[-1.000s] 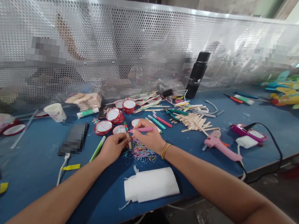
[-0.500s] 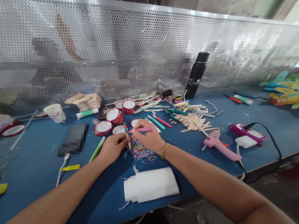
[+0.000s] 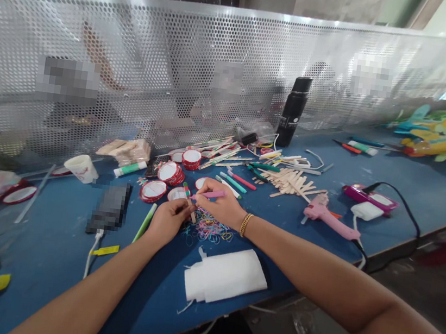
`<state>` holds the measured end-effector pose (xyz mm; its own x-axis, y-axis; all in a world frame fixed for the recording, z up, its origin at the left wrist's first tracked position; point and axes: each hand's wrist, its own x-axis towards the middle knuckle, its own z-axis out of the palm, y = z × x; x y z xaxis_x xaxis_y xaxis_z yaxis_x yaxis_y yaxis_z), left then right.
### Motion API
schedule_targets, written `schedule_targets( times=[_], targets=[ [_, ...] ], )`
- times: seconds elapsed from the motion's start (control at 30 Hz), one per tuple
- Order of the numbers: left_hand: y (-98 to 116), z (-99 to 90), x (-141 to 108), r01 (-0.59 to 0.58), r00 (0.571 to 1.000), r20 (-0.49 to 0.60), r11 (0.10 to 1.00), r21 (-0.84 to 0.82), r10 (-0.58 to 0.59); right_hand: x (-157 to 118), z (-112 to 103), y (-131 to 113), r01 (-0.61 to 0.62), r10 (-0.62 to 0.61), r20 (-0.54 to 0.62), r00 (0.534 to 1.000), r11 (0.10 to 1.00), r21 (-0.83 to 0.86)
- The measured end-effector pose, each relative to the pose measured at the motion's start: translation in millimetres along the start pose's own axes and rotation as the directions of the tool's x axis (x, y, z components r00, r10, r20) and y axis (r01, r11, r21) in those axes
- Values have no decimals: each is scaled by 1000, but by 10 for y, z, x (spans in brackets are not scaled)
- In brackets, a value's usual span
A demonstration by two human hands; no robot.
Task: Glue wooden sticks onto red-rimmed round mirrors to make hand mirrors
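Note:
My left hand (image 3: 169, 219) pinches a wooden craft stick (image 3: 187, 189) whose upper end is coloured green and red. In my right hand (image 3: 221, 206) is a pink marker (image 3: 214, 194), its tip touching or close to the stick. A tangle of coloured rubber bands (image 3: 212, 228) lies just below both hands. Left of my left hand lies a green marker (image 3: 144, 222). Red-rimmed round pieces (image 3: 169, 172) sit behind my hands, beside a teal marker (image 3: 233, 182) and a red one (image 3: 245, 180).
A white pouch (image 3: 225, 277) lies at the front edge. To the right are a pink glue gun (image 3: 331, 217), wooden sticks (image 3: 290, 182) and a black bottle (image 3: 294, 111). A phone (image 3: 109, 208) and a cup (image 3: 82, 168) stand left. A perforated metal panel (image 3: 169, 72) runs behind.
The pink marker and my right hand have shifted very slightly. My left hand keeps its hold on the stick, and the objects on the table have not moved.

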<state>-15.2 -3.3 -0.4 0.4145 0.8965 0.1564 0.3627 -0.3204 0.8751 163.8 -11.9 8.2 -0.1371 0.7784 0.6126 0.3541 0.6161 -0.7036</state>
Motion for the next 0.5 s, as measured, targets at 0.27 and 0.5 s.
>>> schedule_targets(
  times=[0.27,0.5],
  targets=[
    [39,1,-8,10,1000,-12,1000,21,-10,-2,-3,-12,-6,6,-11,1000,1000,-7],
    [12,-8,1,-10,1000,-3,1000,26,11,-8,-5,-4,-4,4,-9,1000,1000,-13]
  ],
)
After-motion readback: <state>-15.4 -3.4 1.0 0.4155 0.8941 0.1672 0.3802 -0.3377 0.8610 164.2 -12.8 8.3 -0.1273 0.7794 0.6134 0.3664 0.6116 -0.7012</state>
